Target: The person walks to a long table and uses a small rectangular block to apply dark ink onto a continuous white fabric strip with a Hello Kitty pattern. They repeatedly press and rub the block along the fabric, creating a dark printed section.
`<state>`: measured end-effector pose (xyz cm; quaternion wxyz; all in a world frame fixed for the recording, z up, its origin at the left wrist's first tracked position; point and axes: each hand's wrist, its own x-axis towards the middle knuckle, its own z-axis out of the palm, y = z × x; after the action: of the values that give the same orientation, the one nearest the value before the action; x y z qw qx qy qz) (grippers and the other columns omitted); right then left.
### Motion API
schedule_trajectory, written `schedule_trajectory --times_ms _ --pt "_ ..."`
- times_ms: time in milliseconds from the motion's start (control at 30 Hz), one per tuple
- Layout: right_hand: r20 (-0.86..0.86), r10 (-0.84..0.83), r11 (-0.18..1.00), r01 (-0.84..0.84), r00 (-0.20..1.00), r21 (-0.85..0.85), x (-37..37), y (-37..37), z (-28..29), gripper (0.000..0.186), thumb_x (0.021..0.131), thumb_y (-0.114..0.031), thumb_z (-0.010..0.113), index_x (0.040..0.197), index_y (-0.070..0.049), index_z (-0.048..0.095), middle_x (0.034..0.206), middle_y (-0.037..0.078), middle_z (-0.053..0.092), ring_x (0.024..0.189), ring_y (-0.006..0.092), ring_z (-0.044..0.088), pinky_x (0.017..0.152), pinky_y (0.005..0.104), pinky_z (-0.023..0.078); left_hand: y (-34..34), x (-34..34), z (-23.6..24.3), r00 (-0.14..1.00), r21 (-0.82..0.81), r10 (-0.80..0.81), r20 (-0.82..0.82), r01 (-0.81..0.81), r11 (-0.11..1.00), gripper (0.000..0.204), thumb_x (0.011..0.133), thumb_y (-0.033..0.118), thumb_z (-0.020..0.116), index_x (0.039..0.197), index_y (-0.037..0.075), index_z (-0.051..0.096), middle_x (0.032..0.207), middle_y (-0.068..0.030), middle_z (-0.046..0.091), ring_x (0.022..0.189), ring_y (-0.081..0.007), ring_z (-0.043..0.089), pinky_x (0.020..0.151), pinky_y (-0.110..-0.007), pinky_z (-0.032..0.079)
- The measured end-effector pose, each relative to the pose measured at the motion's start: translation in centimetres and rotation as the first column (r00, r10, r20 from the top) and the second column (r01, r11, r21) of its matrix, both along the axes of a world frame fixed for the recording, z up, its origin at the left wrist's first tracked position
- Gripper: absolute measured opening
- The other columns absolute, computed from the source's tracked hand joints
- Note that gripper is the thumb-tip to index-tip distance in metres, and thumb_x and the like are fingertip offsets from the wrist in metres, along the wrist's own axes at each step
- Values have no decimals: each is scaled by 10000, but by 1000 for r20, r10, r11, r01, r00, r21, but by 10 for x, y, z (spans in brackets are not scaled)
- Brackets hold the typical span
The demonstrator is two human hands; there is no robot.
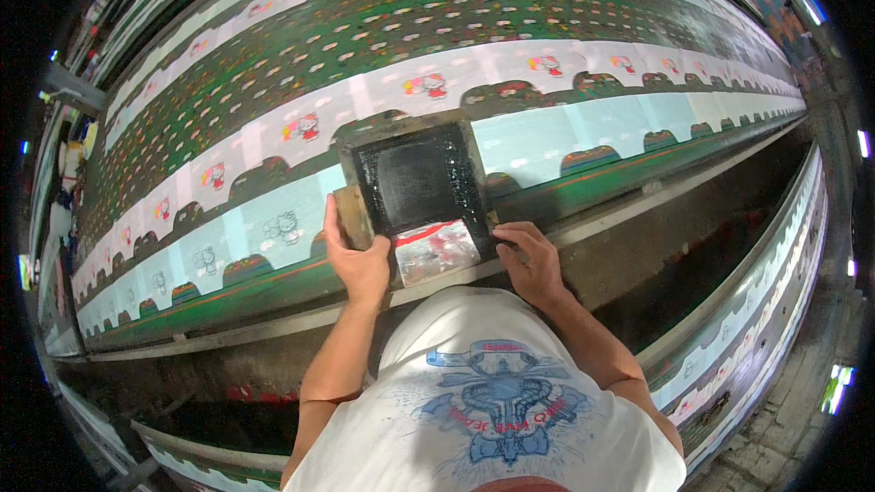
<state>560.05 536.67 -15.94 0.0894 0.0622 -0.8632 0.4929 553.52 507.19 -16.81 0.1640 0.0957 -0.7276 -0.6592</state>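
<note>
Screen frame [415, 178], right in the thick of it! Lay across the near row of pale blue pieces [611, 126] on the long tabletop [273, 292], near end out toward the rail [602, 219], between both hands. Left hand [358, 260] first: wrapped about the wooden block [351, 214] on the left side, fingers along the outer edge, thumb round at the near end, holding it snugly by all appearances. Across to the right hand [536, 262]: fingers bent and bunched, right up by the small tab [493, 218] at the near right corner. Touching, or truly gripping? Could not tell.

And inside the frame? Showed a dark panel [428, 164] on the far side, then a pale strip [437, 255] with a red streak at the near end. Wet or dry? Impossible to judge.

Now the craft! Called, most likely, for a level hold, weight shared evenly left and right, no drag over the pale blue pieces. Seemed wise to square up against the outlined figure [284, 226] just to the left. Deserved a firmer purchase on the right, perhaps, to guard against twisting. Looked worth keeping clear of the pink row [355, 91] beyond, too.
</note>
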Motion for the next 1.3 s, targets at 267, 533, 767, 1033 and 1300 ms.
schedule_trajectory --times_ms 267,533,767,1033,1300 --pt "-87 13 1000 -11 996 14 -2 128 -21 305 980 -77 813 1284 -60 792 1364 171 778 1281 375 741 1116 477 587 134 -18 -10 1000 52 -15 -8 15 999 1046 783 -166 678 1770 -23 361 1673 -186 545 1542 -283 545 1301 -387 412" --pt "-98 126 969 -101 987 225 -8 217 -2 323 950 -37 814 1273 -42 806 1393 170 741 1350 408 685 1143 512 560 214 -28 -26 1000 108 -5 -20 7 994 1039 759 -162 692 1749 -60 393 1710 -216 518 1589 -312 508 1336 -386 368" --pt "-166 471 838 -380 866 393 -34 202 32 430 868 -63 870 1289 -49 782 1440 176 710 1397 427 645 1173 539 512 221 -32 -37 998 81 -1 66 -4 997 1055 748 -155 721 1744 -82 379 1717 -231 519 1615 -322 496 1364 -402 340" --pt "-66 640 619 -463 765 634 -76 185 28 442 898 -35 744 1339 -13 749 1340 178 733 1220 381 689 1034 501 545 229 -33 -28 994 109 -16 107 5 994 1037 750 -129 731 1735 -61 413 1667 -229 570 1557 -308 552 1322 -403 397" --pt "89 685 563 -604 723 564 -182 182 51 349 949 18 688 1290 -1 763 1181 217 765 1137 440 718 986 549 582 215 -38 -61 999 198 -21 26 15 980 854 973 -70 762 1756 26 434 1595 -184 640 1422 -253 647 1234 -397 481"
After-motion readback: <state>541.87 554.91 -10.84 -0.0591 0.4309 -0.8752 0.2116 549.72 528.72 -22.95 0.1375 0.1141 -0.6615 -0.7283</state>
